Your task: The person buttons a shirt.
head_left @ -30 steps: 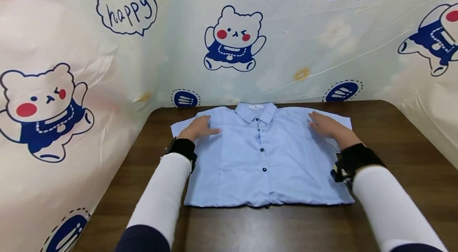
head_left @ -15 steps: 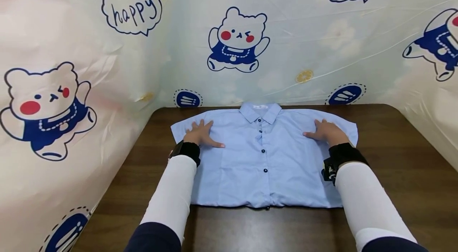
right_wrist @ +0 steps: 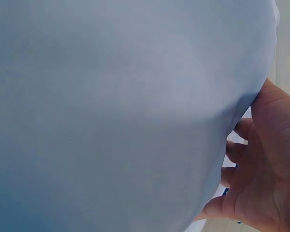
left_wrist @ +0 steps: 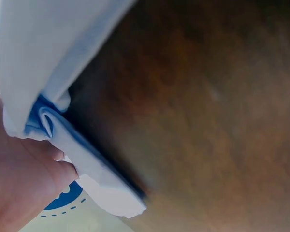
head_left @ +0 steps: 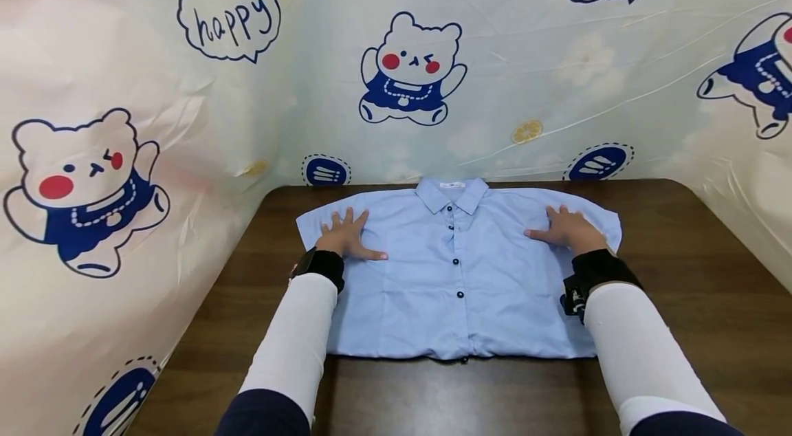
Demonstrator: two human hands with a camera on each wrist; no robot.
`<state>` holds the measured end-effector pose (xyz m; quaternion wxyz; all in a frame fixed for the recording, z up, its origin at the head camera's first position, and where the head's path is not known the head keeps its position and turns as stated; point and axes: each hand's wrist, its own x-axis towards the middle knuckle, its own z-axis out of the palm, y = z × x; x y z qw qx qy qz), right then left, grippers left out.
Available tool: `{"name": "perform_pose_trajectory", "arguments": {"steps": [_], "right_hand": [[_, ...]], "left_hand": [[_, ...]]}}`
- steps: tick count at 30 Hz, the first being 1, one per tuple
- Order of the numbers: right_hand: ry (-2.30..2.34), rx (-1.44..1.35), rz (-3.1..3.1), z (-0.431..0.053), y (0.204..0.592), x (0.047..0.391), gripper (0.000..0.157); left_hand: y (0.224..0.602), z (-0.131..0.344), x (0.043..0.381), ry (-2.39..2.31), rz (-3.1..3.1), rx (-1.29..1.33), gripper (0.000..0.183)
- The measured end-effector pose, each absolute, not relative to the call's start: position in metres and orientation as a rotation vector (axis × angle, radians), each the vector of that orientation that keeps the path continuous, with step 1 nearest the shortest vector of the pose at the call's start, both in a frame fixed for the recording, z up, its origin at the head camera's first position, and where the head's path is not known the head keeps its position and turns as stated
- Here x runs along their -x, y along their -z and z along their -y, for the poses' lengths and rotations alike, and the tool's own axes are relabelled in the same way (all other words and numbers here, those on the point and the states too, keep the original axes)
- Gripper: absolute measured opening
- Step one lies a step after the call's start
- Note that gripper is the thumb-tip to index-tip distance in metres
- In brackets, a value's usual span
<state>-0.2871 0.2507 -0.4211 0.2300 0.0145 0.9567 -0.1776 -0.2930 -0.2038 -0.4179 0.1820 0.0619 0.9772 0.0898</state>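
Note:
A light blue short-sleeved shirt (head_left: 414, 291) lies face up, its collar (head_left: 452, 195) at the far side and dark buttons down its front. Its lower edge is folded under, level with the forearms. My left hand (head_left: 346, 236) rests with spread fingers on the shirt near the left sleeve, thumb pointing inward. On the opposite side my right hand (head_left: 568, 228) lies likewise near the right sleeve. In the left wrist view, the sleeve (left_wrist: 106, 188) stands out beside the palm. Cloth (right_wrist: 111, 96) fills most of the right wrist view, with fingertips right at it.
The brown wooden table (head_left: 693, 285) carries the shirt near its far edge. Behind it and along both sides hangs a pale printed curtain (head_left: 495, 44) with cartoon bears. Both wrists wear black straps (head_left: 603, 267) with small devices.
Compared with a second ago, both hands have come slightly nearer and spread flat on the shirt, the right one also shifting inward. Over the last half second they stay almost still.

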Motion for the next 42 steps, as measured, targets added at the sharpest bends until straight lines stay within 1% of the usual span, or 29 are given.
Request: {"name": "perform_pose_trajectory", "arguments": {"steps": [8,14,16,18,19,21,23,26,29,31,35,36,38,40,42], "right_hand": [[0.458,-0.006,-2.644,-0.251,0.419,0.293,0.105],[0.444,0.030,-2.672,-0.250,0.414,0.297,0.104],[0.418,0.053,-2.695,-0.248,0.412,0.299,0.101],[0.391,0.093,-2.739,-0.244,0.408,0.302,0.095],[0.384,0.122,-2.775,-0.240,0.405,0.305,0.090],[0.401,0.182,-2.846,-0.230,0.400,0.311,0.076],[0.431,0.270,-2.913,-0.213,0.393,0.318,0.061],[0.502,0.386,-2.938,-0.180,0.384,0.328,0.045],[0.550,0.465,-2.902,-0.146,0.382,0.336,0.034],[0.565,0.518,-2.885,-0.128,0.385,0.340,0.029],[0.571,0.533,-2.885,-0.102,0.399,0.343,0.020],[0.563,0.513,-2.891,-0.098,0.402,0.342,0.017],[0.547,0.436,-2.914,-0.092,0.407,0.339,0.013],[0.516,0.359,-2.947,-0.088,0.412,0.334,0.020],[0.485,0.317,-2.993,-0.084,0.415,0.330,0.021]], "left_hand": [[0.417,0.205,0.296,-0.276,-2.761,-0.188,0.122],[0.410,0.206,0.300,-0.283,-2.765,-0.200,0.120],[0.406,0.204,0.302,-0.276,-2.757,-0.200,0.120],[0.397,0.198,0.306,-0.276,-2.757,-0.220,0.117],[0.392,0.193,0.308,-0.273,-2.770,-0.247,0.113],[0.381,0.181,0.315,-0.300,-2.806,-0.288,0.100],[0.370,0.165,0.324,-0.325,-2.844,-0.352,0.081],[0.355,0.137,0.334,-0.400,-2.869,-0.398,0.050],[0.348,0.107,0.339,-0.467,-2.858,-0.399,0.029],[0.349,0.089,0.340,-0.544,-2.828,-0.355,0.023],[0.371,0.059,0.352,-0.572,-2.802,-0.323,0.020],[0.390,0.056,0.362,-0.625,-2.825,-0.366,0.021],[0.405,0.046,0.367,-0.620,-2.838,-0.389,0.025],[0.414,0.040,0.363,-0.631,-2.834,-0.369,0.031],[0.419,0.037,0.352,-0.677,-2.867,-0.348,0.038]]}}
